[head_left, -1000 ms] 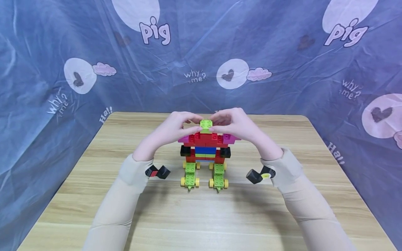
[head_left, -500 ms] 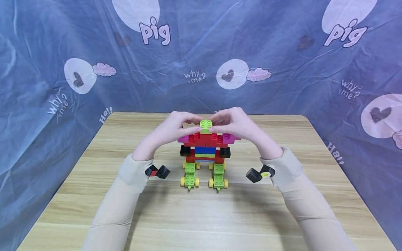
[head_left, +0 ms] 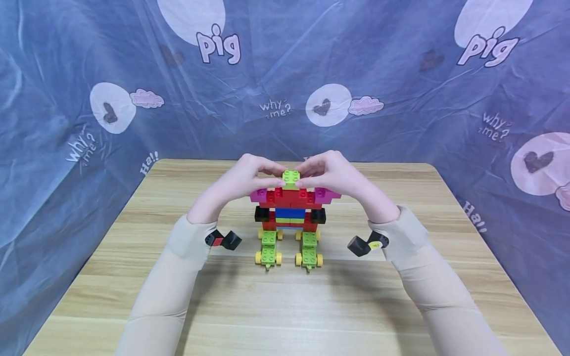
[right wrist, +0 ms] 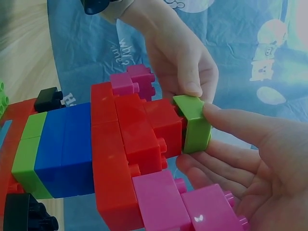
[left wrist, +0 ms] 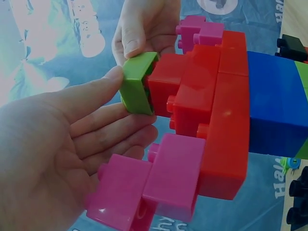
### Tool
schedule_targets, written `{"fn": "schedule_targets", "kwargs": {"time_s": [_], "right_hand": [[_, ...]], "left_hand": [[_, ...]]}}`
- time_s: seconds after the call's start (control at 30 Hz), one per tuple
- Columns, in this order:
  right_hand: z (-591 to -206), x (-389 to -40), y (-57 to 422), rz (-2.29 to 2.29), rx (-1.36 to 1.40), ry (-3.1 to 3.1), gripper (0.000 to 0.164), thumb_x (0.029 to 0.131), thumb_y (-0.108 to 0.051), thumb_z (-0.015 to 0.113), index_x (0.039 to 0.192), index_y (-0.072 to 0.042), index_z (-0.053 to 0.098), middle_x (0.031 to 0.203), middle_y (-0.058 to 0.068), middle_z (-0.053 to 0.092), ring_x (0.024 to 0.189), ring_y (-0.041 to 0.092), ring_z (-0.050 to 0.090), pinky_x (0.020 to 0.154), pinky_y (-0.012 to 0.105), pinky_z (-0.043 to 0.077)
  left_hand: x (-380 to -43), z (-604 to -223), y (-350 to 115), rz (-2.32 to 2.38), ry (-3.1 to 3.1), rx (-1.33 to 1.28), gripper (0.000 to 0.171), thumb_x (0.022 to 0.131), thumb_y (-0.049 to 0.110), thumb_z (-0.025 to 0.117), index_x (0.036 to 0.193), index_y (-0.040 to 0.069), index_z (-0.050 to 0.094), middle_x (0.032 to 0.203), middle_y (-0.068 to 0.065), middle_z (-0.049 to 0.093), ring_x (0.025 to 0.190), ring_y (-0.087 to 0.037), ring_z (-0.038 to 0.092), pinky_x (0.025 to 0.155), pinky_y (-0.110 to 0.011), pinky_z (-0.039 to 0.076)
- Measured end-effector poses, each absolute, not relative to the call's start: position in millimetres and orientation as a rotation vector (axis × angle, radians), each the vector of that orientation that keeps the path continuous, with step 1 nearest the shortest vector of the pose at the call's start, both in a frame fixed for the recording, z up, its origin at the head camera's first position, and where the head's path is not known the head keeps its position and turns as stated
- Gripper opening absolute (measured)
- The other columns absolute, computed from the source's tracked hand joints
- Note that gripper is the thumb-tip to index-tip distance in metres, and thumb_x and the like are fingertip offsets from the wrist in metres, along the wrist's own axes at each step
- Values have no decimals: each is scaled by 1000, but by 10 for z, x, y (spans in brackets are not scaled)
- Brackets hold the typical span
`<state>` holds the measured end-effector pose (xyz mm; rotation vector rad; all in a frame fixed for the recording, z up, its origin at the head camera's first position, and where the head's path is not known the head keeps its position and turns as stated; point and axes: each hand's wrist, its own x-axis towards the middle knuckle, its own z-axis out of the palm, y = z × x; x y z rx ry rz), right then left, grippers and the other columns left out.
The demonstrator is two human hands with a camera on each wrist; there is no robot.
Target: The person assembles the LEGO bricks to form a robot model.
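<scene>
A lime green building brick [head_left: 291, 179] with studs on top sits at the top of a figure made of toy bricks. My left hand [head_left: 242, 179] pinches it from the left, thumb in front and fingers behind. From the right, my right hand [head_left: 336, 174] pinches the same brick. In the left wrist view, the green brick [left wrist: 137, 84] is slightly tilted, and the studs of the red brick [left wrist: 168, 79] show in a narrow gap beneath it. Pink bricks [right wrist: 161, 199] step out at both sides of the red shoulders, close below the hands.
Below the red part are blue bricks [head_left: 290, 213], black side bricks [head_left: 261, 214] and two green wheeled bases [head_left: 268, 254] with yellow wheels. The figure stands upright on a wooden table [head_left: 285, 311]. A blue printed cloth [head_left: 285, 64] hangs behind it.
Both hands keep their pinch on the green brick, and their wrists have risen very slightly. The figure stays standing in place.
</scene>
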<state>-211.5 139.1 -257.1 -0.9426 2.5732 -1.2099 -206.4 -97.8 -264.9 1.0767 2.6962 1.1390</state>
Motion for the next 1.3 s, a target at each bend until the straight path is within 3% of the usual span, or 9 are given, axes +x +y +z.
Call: {"fn": "schedule_targets", "kwargs": {"time_s": [0.4,1.3], "right_hand": [[-2569,-2126,1389,-1188,-965,2567,34,79,-17,79,109,-2,72,99,12,74,90,22,71,84,37,57],[-2601,-2163,1402,-1211,-940,2528,35,79,-17,80,110,-1,72,100,12,74,90,21,71,84,35,57]], "left_hand": [[-2085,-2607,-982,1122,2653,1057,31,84,16,75,113,4,71,106,-10,73,95,-20,69,84,-34,56],[-2101,-2661,-992,1199,2603,1004,33,83,14,75,114,4,71,107,-10,73,98,-20,69,88,-35,55]]}}
